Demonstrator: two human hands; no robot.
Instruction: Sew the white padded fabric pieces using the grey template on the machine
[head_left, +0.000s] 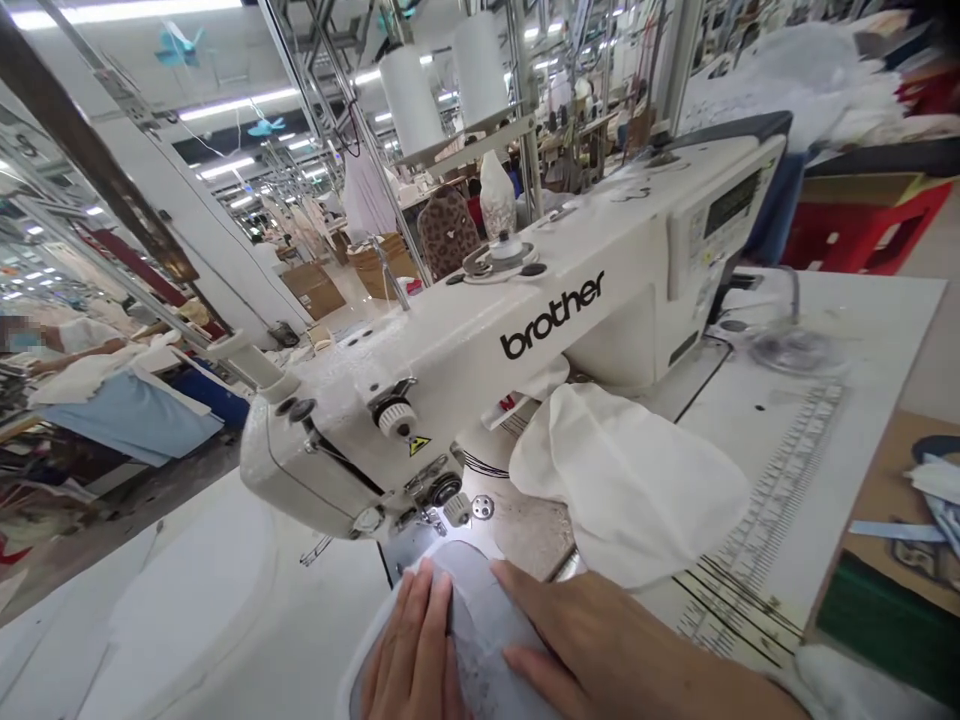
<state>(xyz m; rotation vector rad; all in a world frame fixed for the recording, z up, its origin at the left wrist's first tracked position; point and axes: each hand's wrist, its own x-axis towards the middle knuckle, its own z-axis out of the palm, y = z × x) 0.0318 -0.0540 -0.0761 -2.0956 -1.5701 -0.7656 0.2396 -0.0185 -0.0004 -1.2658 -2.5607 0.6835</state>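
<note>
Cloth: a pale rounded cloth piece (480, 625) with a white edge lies near the shiny metal plate (420, 545) of the sewing machine.
Left hand: the left hand (412, 648) lies flat on the cloth, fingers open, not gripping.
Right hand: the right hand (577, 640) lies flat on the cloth too, also not gripping.
Machine: a white Brother sewing machine (450, 370) stands just far of the hands.
Table: a soft white cloth bunch (622, 480) sits to the right on the table (885, 330).
Rest: far left, a co-worker's arm (82, 345) reaches over blue cloth (127, 415).

Thread: two white thread cones (409, 100) on a metal stand
Bag: leopard-print bag (448, 232) beyond the stand
Floor: cardboard boxes (313, 290)
Right: red plastic stool (862, 230)
Nearby: co-worker (82, 340) over pale blue fabric (127, 415)
</note>
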